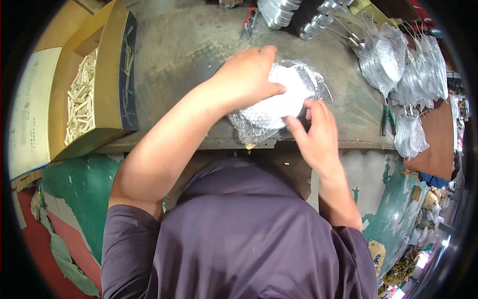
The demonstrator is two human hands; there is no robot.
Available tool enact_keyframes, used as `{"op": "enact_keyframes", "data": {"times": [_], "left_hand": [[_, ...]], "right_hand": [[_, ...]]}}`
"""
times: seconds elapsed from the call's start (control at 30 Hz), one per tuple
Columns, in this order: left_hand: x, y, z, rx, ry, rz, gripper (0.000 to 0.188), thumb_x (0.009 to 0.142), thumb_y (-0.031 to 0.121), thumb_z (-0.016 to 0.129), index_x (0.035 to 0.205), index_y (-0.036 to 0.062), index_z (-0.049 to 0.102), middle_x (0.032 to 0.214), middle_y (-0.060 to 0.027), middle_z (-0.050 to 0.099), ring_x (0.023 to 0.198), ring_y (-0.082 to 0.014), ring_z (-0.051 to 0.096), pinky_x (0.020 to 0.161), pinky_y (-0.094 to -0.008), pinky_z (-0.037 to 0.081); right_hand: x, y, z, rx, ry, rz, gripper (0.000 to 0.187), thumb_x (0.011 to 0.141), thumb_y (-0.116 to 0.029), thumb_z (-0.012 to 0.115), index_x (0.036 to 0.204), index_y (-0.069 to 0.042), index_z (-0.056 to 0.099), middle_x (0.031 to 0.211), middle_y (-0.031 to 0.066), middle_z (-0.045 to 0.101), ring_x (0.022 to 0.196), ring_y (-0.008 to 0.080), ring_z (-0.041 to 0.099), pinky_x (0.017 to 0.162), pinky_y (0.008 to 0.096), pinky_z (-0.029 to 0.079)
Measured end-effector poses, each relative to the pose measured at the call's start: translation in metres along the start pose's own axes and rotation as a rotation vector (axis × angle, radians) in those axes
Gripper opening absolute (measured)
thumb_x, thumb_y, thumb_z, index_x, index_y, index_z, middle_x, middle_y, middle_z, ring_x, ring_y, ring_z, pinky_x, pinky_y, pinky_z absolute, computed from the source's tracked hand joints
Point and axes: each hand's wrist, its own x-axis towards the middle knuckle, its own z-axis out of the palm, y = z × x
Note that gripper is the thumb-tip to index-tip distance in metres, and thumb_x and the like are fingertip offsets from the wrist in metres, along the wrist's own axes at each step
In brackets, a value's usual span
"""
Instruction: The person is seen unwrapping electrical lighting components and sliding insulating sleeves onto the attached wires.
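Observation:
A round, flat white piece in clear bubble wrap [259, 117] lies at the near edge of the workbench, its bright surface glaring in the light. My left hand [249, 74] rests over its far left side, fingers stretched out and thumb apart on the wrap. At its right side my right hand [318, 132] has its fingers bent, with thumb and forefinger at the edge of the wrap. A thin wire pokes out at the right of the bundle. A small yellowish tip [249, 146] shows at its near end, by the bench edge.
An open cardboard box [110, 74] with many small cream-coloured sticks [81, 99] stands at left. Red-handled pliers [248, 22] and stacked silvery metal parts [279, 12] lie at the back. More bubble-wrapped pieces [383, 57] with wires and green-handled pliers [385, 118] are at right.

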Motion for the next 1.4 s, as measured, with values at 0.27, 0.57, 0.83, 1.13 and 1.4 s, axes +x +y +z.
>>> {"op": "enact_keyframes", "data": {"times": [0.27, 0.57, 0.83, 1.13, 1.4], "left_hand": [[-0.014, 0.022, -0.011, -0.677, -0.019, -0.045, 0.037, 0.084, 0.019, 0.071, 0.111, -0.0038, 0.059, 0.098, -0.0057, 0.066, 0.087, -0.0091, 0.058, 0.077, -0.0251, 0.048], [-0.054, 0.035, 0.004, -1.214, 0.161, -0.058, 0.03, 0.091, 0.008, 0.063, 0.117, 0.0008, 0.052, 0.105, -0.0034, 0.058, 0.096, -0.0095, 0.054, 0.085, -0.0258, 0.045], [-0.084, -0.007, -0.008, -1.029, 0.294, -0.061, 0.033, 0.089, -0.001, 0.052, 0.122, 0.0002, 0.047, 0.114, -0.0069, 0.053, 0.106, -0.0158, 0.051, 0.098, -0.0308, 0.038], [-0.101, -0.007, -0.002, -1.355, 0.005, -0.243, 0.03, 0.097, 0.02, 0.052, 0.118, -0.0024, 0.054, 0.109, -0.0081, 0.06, 0.097, -0.013, 0.056, 0.089, -0.0297, 0.045], [-0.135, -0.003, -0.014, -0.738, 0.042, -0.318, 0.022, 0.086, 0.001, 0.066, 0.107, -0.003, 0.058, 0.082, 0.0005, 0.057, 0.071, -0.0021, 0.051, 0.063, -0.0167, 0.044]], "right_hand": [[-0.017, -0.003, 0.019, 0.816, 0.219, 0.073, 0.066, 0.08, -0.016, 0.073, 0.131, 0.004, 0.036, 0.12, 0.0193, 0.049, 0.115, 0.0277, 0.048, 0.103, 0.0393, 0.034], [0.007, -0.016, -0.009, 1.412, -0.034, 0.175, 0.041, 0.084, -0.003, 0.069, 0.122, 0.004, 0.056, 0.108, 0.008, 0.065, 0.099, 0.0138, 0.059, 0.09, 0.0292, 0.047], [0.013, -0.007, -0.046, 0.391, -0.082, -0.346, 0.043, 0.068, 0.008, 0.07, 0.11, 0.005, 0.062, 0.107, 0.0142, 0.069, 0.094, 0.0174, 0.066, 0.077, 0.0312, 0.053], [0.125, 0.01, -0.051, 0.56, -0.887, -0.169, 0.044, 0.065, -0.006, 0.066, 0.108, 0.007, 0.064, 0.099, 0.0084, 0.068, 0.094, 0.0129, 0.061, 0.08, 0.0257, 0.049], [0.122, -0.015, -0.01, 0.076, -0.649, -0.714, 0.036, 0.071, 0.003, 0.053, 0.106, 0.004, 0.059, 0.117, 0.0106, 0.058, 0.113, 0.0206, 0.055, 0.093, 0.031, 0.042]]}}
